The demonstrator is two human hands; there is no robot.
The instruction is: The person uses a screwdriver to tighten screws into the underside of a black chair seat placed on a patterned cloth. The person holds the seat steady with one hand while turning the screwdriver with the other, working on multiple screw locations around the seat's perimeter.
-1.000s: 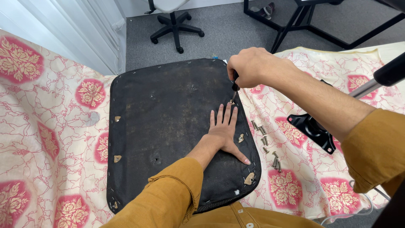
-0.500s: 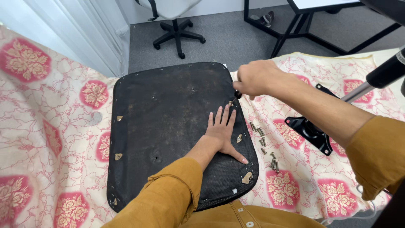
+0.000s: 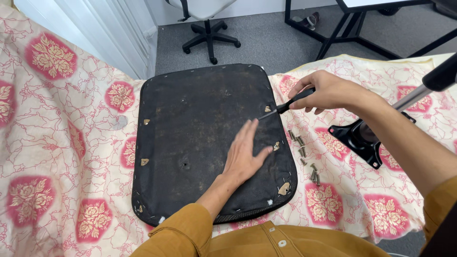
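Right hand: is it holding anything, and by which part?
The right hand holds a screwdriver by its black handle, tip at the seat panel edge. The left hand lies flat on the panel, holding nothing.

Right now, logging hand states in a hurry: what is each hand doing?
Left hand: open, flat on the black seat base.
Right hand: closed, holding a screwdriver.

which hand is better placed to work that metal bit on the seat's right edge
Right hand: it grips the screwdriver, tip at the bracket. Left hand lies flat on the seat base.
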